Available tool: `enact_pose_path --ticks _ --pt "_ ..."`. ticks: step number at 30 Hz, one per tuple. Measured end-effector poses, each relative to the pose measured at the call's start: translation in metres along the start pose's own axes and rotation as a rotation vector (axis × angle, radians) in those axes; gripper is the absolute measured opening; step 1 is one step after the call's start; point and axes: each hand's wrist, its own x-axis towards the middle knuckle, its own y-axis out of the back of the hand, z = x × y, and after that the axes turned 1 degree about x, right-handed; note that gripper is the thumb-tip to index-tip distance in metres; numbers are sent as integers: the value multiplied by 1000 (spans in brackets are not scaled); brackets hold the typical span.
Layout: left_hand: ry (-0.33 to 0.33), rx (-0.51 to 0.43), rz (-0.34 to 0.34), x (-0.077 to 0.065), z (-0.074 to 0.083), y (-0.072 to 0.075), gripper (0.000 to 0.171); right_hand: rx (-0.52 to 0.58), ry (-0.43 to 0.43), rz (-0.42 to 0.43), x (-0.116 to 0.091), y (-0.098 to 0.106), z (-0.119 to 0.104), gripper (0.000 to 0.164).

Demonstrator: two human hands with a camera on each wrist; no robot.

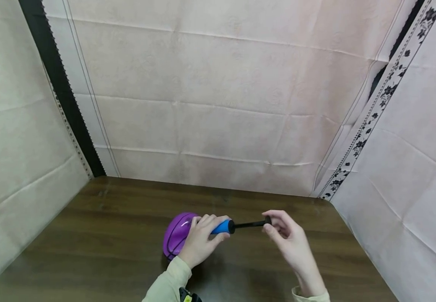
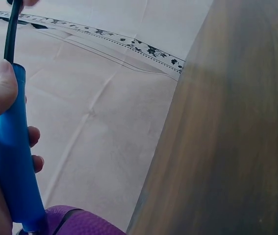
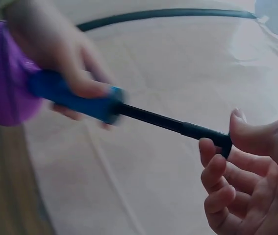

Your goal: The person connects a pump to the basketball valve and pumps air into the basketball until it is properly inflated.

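Now, here's the left hand wrapped round the blue pump barrel, thumb laid along its side near the collar, and that's a full, firm-looking hold! Out of the barrel's end runs the black rod, a good stretch of it showing, and at its far tip the right hand has the black end piece between thumb and forefinger, a narrow pinch with the other fingers loosely bent below. And the purple ball? It sits at the opposite end of the barrel, just beyond the left hand, over the brown table, looking a touch less than round. From the left wrist view the barrel's slimmer foot meets the ball, though whether a needle is seated in it I can't tell; that join is mostly out of sight. So which step is this? It looks like the pumping stroke, with the rod drawn out, ready for a push. What does the next move call for? I'd say a steady left hand, the barrel lined up squarely with the ball, and a straight press from the right, because a sideways shove could bend the slender rod or work the joint loose
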Motion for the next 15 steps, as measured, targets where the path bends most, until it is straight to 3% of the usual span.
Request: enact_pose_path --ticks 7,12,15 --pt "-7 55 10 1 3 -5 36 -35 -185 -56 1 -40 12 16" --pt "-21 39 30 2 3 -4 37 -127 -198 -111 1 -48 18 15" --pt "-8 -2 -3 2 0 -2 37 -163 -182 -117 1 -45 18 16"
